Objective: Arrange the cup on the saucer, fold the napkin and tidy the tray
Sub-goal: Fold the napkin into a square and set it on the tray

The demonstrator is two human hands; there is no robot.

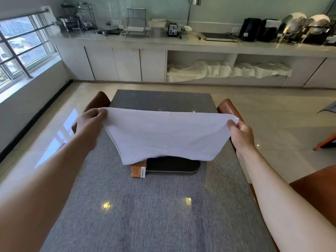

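Observation:
A white cloth napkin (163,135) hangs spread out in the air above the grey table (154,206). My left hand (90,125) pinches its upper left corner. My right hand (241,134) pinches its upper right corner. Below the napkin's lower edge lies a dark tray (174,165), mostly hidden by the cloth. A small orange box (138,170) rests at the tray's left front corner. No cup or saucer shows; the napkin covers most of the tray.
Brown chairs stand at the table's far left (96,102), far right (230,109) and near right (312,193). A long counter (181,42) with appliances runs along the back wall. White linens (227,70) fill its open shelves.

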